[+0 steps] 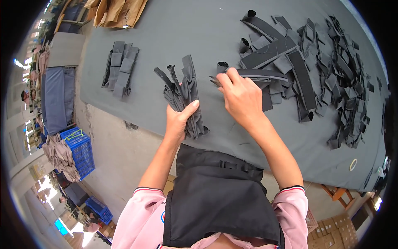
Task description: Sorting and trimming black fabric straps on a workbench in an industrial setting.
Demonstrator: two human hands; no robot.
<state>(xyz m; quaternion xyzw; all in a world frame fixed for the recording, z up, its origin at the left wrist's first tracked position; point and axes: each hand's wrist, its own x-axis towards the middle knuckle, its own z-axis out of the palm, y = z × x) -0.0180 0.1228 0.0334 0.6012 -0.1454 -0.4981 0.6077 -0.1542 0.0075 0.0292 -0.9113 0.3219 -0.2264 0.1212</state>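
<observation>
My left hand (181, 118) is closed around a bunch of dark grey fabric strips (190, 85), its thumb lying across them. The strips' upper ends fan out above the hand, some of them curled. To the right, my right hand (241, 94) is closed with fingers pinched. A small dark pointed tool (215, 81) juts from its left side; most of it is hidden in the fingers. A thin thread seems to run between the bunch and this hand. Just behind the right hand lies a loose dark strip (265, 75), part of a tangled heap of strips (304, 79).
A neat stack of grey strips (120, 68) lies at the left of the grey-covered table (174, 25). Brown paper (118, 12) sits at the far left edge. A denser strip pile (348, 83) and a pale ring (353, 164) are at the right. Blue crates (83, 151) stand on the floor.
</observation>
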